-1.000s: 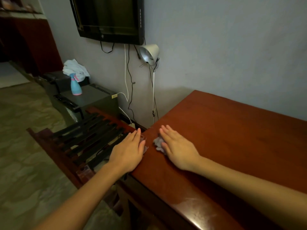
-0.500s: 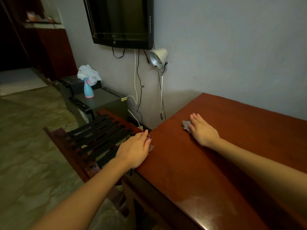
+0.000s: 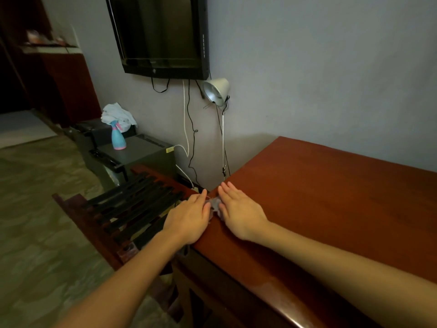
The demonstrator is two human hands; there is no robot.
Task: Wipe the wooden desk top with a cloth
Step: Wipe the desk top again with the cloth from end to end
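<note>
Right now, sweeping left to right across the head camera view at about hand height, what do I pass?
blue spray bottle → left hand → grey cloth → right hand → bare stretch of the wooden desk top. The slatted rack is left out because it spans too wide to place.

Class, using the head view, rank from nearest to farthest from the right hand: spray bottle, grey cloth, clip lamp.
1. grey cloth, partly under the right hand.
2. clip lamp, ahead by the wall.
3. spray bottle, far left on the grey box.
</note>
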